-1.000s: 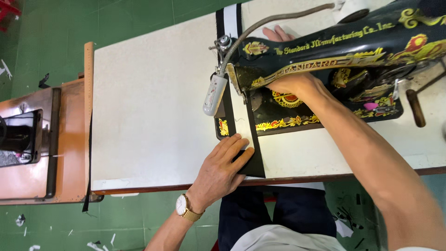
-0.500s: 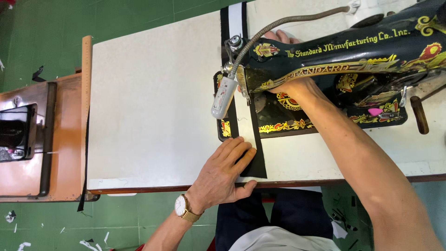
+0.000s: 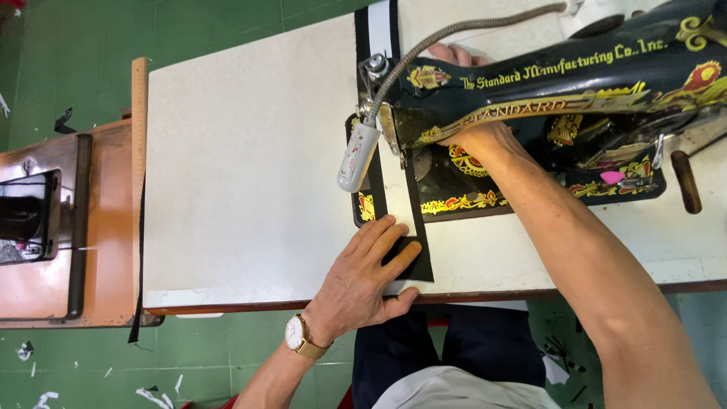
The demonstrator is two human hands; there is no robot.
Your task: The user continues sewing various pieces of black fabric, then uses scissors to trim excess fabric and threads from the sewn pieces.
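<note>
Centre frame, the left hand (image 3: 363, 276) presses flat, fingers spread, on the black strip (image 3: 415, 227) feeding under the sewing machine (image 3: 545, 98). Right hand (image 3: 485, 140) (fingers hidden, grip unclear) guides it. 1 length already extends beyond, upper frame.

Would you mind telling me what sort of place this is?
Probably a tailoring workshop: an ornate black sewing machine on a white table, a second machine table alongside, fabric scraps on the green floor.
</note>
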